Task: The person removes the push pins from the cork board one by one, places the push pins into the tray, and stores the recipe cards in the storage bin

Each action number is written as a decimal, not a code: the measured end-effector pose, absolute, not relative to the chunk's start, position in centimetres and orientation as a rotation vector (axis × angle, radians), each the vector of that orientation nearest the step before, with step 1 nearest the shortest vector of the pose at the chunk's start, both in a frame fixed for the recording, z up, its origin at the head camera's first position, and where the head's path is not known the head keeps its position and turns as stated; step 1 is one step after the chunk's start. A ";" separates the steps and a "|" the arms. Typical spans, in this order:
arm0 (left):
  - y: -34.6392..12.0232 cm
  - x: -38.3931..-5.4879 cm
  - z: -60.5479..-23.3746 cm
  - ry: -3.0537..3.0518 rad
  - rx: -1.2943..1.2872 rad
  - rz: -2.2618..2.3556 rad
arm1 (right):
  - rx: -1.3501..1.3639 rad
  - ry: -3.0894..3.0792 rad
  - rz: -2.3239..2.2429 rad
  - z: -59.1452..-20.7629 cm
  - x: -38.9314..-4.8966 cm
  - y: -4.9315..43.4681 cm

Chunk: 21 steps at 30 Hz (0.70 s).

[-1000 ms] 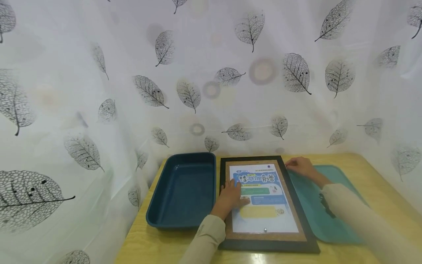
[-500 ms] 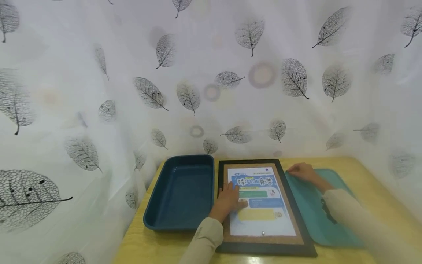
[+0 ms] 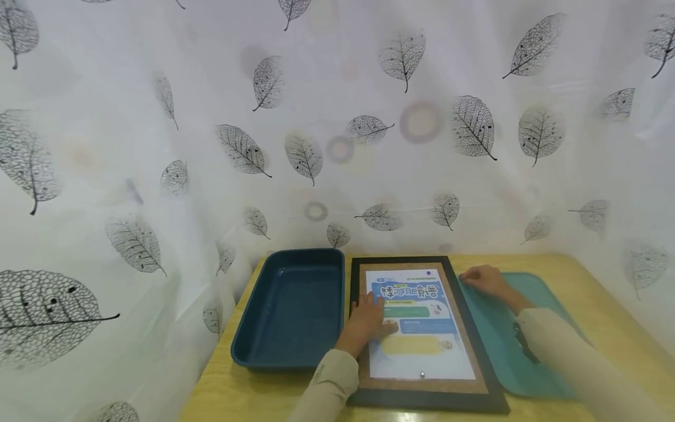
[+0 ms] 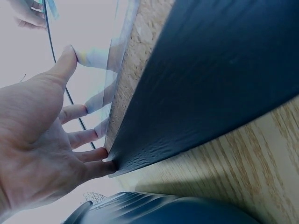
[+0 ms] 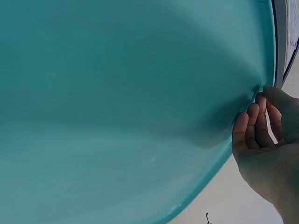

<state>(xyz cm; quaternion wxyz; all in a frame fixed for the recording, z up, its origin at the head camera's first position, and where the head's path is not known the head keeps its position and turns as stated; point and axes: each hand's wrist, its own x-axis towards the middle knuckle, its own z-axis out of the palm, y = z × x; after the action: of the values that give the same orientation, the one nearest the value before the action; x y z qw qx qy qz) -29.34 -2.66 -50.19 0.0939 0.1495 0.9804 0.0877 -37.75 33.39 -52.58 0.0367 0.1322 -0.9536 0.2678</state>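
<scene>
Basin (image 3: 292, 308), one, dark blue, leftmost on one bench (image 3: 221, 387). Just right, one black-framed board (image 3: 427, 401) bearing one printed sheet (image 3: 422, 328), one left hand (image 3: 364, 319) spread wide on it, grasping nothing. Farthest right, one teal tray (image 3: 501, 337), pinched at its far-left rim by one right hand (image 3: 487, 281).

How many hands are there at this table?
2: the left hand on the framed poster, the right hand at the rim of the green tray. No more show.
</scene>
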 end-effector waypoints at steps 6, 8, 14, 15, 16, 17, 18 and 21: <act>-2.7 -29.2 -50.0 2.910 0.436 0.258 | 0.378 -2.950 0.847 -52.6 -37.8 33.4; -2.6 -29.1 -49.9 2.911 0.435 0.261 | 0.393 -2.945 0.837 -52.7 -37.9 33.5; -2.6 -29.2 -49.9 2.905 0.430 0.281 | 0.366 -2.938 0.849 -52.6 -37.9 33.6; -2.6 -29.2 -50.0 2.903 0.429 0.282 | 0.348 -2.941 0.859 -52.6 -37.9 33.5; -2.6 -29.2 -50.0 2.901 0.427 0.283 | 0.344 -2.948 0.859 -52.5 -37.9 33.5; -2.6 -29.2 -50.0 2.899 0.426 0.285 | 0.329 -2.956 0.867 -52.4 -37.9 33.4; -2.6 -29.2 -50.0 2.897 0.427 0.288 | 0.326 -2.965 0.865 -52.3 -37.9 33.3; -2.7 -29.2 -50.0 2.894 0.429 0.294 | 0.284 -2.982 0.882 -52.2 -38.0 33.0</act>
<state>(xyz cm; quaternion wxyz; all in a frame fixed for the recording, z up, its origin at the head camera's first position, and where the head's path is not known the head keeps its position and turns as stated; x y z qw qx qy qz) -29.21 -2.70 -49.97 0.1003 0.1451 0.9793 0.0994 -37.95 33.03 -52.17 0.0094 0.0910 -0.9549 0.2825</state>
